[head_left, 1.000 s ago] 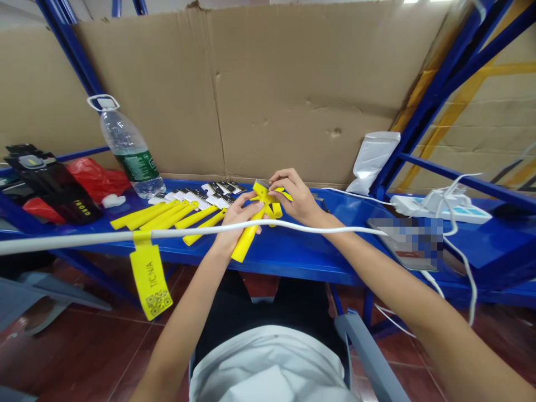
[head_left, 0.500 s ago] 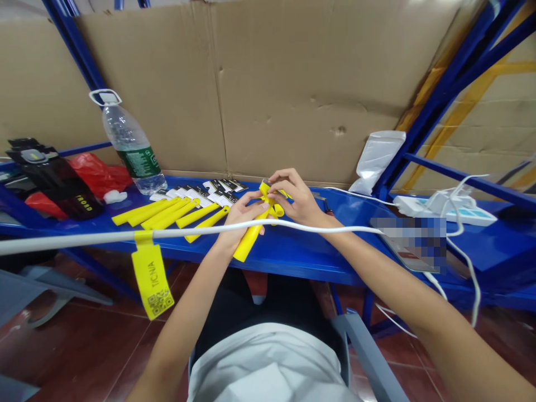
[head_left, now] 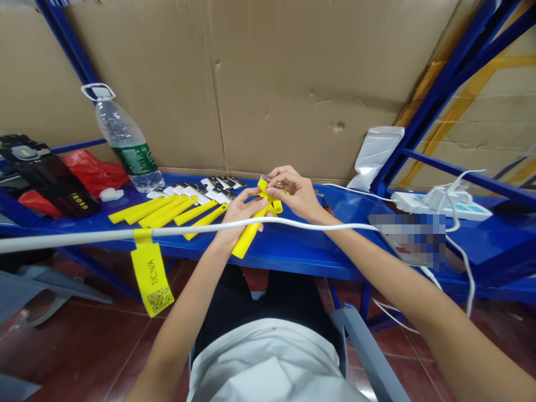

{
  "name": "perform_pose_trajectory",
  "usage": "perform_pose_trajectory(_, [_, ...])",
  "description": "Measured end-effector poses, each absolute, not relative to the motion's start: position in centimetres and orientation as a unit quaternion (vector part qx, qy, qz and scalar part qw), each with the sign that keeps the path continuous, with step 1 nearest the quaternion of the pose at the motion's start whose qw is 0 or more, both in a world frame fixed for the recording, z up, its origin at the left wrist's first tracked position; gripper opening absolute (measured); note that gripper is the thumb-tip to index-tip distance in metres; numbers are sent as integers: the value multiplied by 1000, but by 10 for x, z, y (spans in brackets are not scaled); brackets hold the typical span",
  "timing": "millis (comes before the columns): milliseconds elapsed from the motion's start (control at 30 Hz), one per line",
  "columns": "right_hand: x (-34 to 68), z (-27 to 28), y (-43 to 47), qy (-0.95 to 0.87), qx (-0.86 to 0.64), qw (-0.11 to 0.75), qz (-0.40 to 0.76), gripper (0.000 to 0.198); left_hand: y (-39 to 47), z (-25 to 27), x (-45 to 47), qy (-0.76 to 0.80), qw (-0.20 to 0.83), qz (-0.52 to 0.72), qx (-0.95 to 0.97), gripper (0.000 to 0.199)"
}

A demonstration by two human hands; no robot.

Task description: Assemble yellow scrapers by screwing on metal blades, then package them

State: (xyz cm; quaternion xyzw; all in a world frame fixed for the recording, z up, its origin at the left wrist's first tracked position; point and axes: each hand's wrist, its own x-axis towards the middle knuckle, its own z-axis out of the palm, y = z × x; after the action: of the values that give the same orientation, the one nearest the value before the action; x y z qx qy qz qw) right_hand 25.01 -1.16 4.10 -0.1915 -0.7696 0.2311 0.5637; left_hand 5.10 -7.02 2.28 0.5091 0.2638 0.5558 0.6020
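The left hand (head_left: pixel 243 209) is closed around a yellow tube (head_left: pixel 247 239) at mid-frame, over the blue bench (head_left: pixel 299 248), the tube's length slanting lower left to upper right. The right hand (head_left: pixel 296 192) curls close by its upper end; I can't tell whether it's gripping.

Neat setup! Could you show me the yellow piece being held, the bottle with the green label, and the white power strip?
Yellow piece (head_left: pixel 248 237): head view, its lower, long part.
Bottle (head_left: pixel 132 156): head view, its green label.
Power strip (head_left: pixel 472 211): head view, its right part.
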Motion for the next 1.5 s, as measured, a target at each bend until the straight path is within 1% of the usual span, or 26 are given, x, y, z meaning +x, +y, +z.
perform_pose_trajectory(133, [249,41,-12,-763,-202,564,245,41,-71,24,51,263,602,558,507,59])
perform_pose_trajectory(300, [249,44,-15,-764,-182,568,247,36,-70,23,52,258,603,559,507,58])
perform_pose_trajectory(533, [249,46,-17,-762,-197,556,267,41,-68,20,52,248,600,563,512,60])
perform_pose_trajectory(600, [248,46,-16,-750,-201,558,293,45,-68,20,51,254,599,558,516,58])
perform_pose_trajectory(733, [247,47,-13,-710,-229,544,383,61,-68,20,50,256,601,555,515,56])
perform_pose_trajectory(800, [248,49,-12,-689,-242,539,419,65,-67,20,50,249,605,558,510,55])
perform_pose_trajectory(967, [251,53,-15,-672,-253,527,454,59,-66,20,51,240,622,550,502,56])
perform_pose_trajectory(1200, [254,60,-17,-672,-260,512,468,58,-66,20,49,239,630,548,496,56])
perform_pose_trajectory(1433, [252,61,-20,-679,-279,507,452,60,-68,20,49,244,631,542,499,55])
perform_pose_trajectory(1500, [253,62,-19,-693,-280,506,430,60,-68,22,49,242,636,552,483,55])
